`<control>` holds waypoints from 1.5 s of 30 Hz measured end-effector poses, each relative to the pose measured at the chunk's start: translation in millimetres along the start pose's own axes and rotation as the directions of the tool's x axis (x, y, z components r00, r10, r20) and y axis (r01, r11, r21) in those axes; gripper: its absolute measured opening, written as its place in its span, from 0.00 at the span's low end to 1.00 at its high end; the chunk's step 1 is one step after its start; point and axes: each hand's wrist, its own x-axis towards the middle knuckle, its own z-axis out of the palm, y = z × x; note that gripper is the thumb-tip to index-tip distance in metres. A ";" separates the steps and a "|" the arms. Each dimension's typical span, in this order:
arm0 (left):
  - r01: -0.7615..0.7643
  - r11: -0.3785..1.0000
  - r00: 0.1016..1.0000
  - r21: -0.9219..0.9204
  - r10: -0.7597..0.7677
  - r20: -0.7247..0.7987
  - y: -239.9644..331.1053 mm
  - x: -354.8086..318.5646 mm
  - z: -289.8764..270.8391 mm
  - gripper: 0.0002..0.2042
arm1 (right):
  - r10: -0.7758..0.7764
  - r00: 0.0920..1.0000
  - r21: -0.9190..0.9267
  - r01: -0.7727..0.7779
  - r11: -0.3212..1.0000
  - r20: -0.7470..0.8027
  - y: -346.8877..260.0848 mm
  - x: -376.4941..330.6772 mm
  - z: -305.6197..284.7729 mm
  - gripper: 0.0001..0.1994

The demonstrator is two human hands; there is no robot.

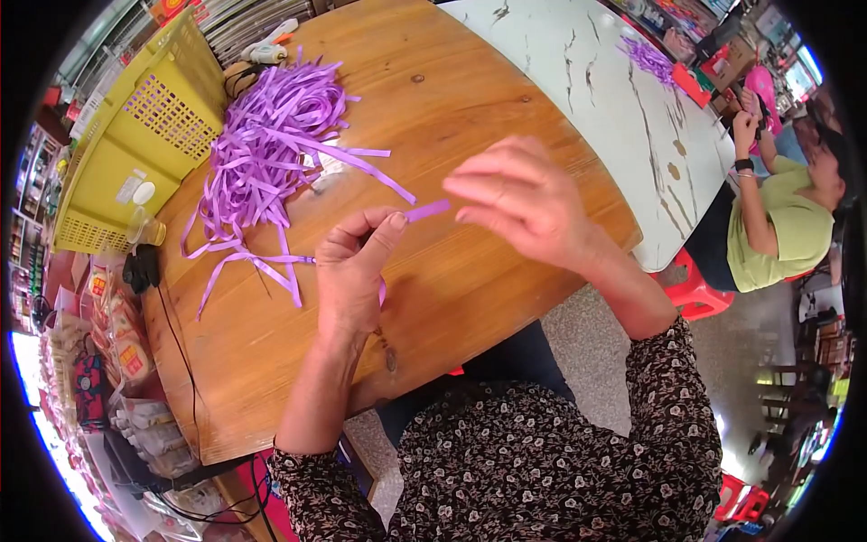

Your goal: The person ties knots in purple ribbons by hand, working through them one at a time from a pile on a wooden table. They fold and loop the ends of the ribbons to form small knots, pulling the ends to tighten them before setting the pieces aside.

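Observation:
A flat purple ribbon [428, 211] sticks out past the thumb of my left hand [359, 262], which is closed around it above the wooden table. Part of the same strip shows below that hand, by the wrist. My right hand [528, 203] hovers just right of the ribbon's end, fingers spread and slightly blurred, with nothing visible in them. Beyond my left hand lies a big tangled heap of purple ribbons [280, 135], a few loose ends trailing toward me. Something white lies partly under the heap's right side.
A yellow plastic crate [144, 135] stands at the left, with a glue gun [268, 50] at the table's far edge. A black cable [176, 334] runs down the left side. The white marbled table [623, 135] adjoins at right, where a person in a light green shirt [781, 221] sits.

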 end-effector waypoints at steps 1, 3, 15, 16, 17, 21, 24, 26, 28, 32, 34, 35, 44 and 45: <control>-0.008 1.000 1.000 -0.009 0.008 0.003 1.1 -1.2 1.4 0.04 | -0.047 0.999 -0.049 0.047 0.998 0.005 -7.4 2.2 6.7 0.14; -0.015 1.000 1.000 -0.018 0.015 0.003 2.6 -2.8 3.9 0.04 | -0.093 0.996 -0.094 0.094 0.991 0.013 -10.8 1.1 12.1 0.14; -0.286 0.910 0.956 0.300 0.249 0.155 -4.9 6.5 -5.5 0.03 | 0.131 0.983 0.115 -0.146 0.983 0.130 -8.7 2.0 13.1 0.08; -0.343 0.871 0.938 0.351 0.295 0.184 -5.7 9.3 -7.1 0.02 | 0.178 0.962 0.186 -0.218 0.958 0.207 -9.2 2.5 11.2 0.07; -0.399 0.826 0.916 0.399 0.338 0.216 -5.9 9.9 -8.3 0.02 | 0.217 0.933 0.249 -0.292 0.924 0.287 -9.1 2.2 10.2 0.07; -0.174 0.961 0.979 0.217 0.144 0.147 -3.1 2.3 1.4 0.03 | 0.321 0.796 0.570 -0.596 0.565 0.514 -6.6 -3.4 13.0 0.06; -0.079 0.985 0.989 -0.154 0.097 0.115 -4.1 1.7 5.3 0.06 | 0.409 0.743 0.740 -0.640 0.206 0.529 -14.1 -10.9 25.2 0.07; -0.085 0.972 0.989 -0.217 0.109 0.100 -4.3 -0.1 6.8 0.07 | 0.460 0.745 0.852 -0.520 -0.052 0.483 -17.0 -16.0 35.0 0.09; -0.132 0.971 0.987 -0.201 0.147 0.062 -7.1 -2.2 9.7 0.07 | 0.497 0.737 0.870 -0.487 -0.080 0.459 -21.0 -12.9 41.2 0.10; -0.228 0.959 0.968 -0.167 0.241 0.063 -7.2 -5.7 7.6 0.06 | 0.520 0.801 0.872 -0.449 0.195 0.297 -25.6 -5.4 49.0 0.13; -0.210 0.964 0.974 -0.161 0.220 0.045 -6.0 -6.0 7.8 0.07 | 0.481 0.846 0.815 -0.438 0.379 0.231 -26.2 -3.8 47.4 0.13; -0.193 0.969 0.980 -0.155 0.200 0.027 -5.6 -6.3 7.4 0.07 | 0.427 0.888 0.731 -0.405 0.549 0.172 -26.4 -2.9 47.6 0.13; -0.036 0.968 0.999 -0.250 0.030 -0.026 -6.4 -12.4 14.7 0.06 | 0.055 0.994 0.082 -0.047 0.996 -0.093 -24.2 0.9 49.3 0.13; -0.032 0.968 0.999 -0.250 0.025 -0.029 -6.2 -12.4 14.9 0.06 | 0.058 0.994 0.085 -0.051 0.995 -0.090 -24.8 0.8 50.4 0.13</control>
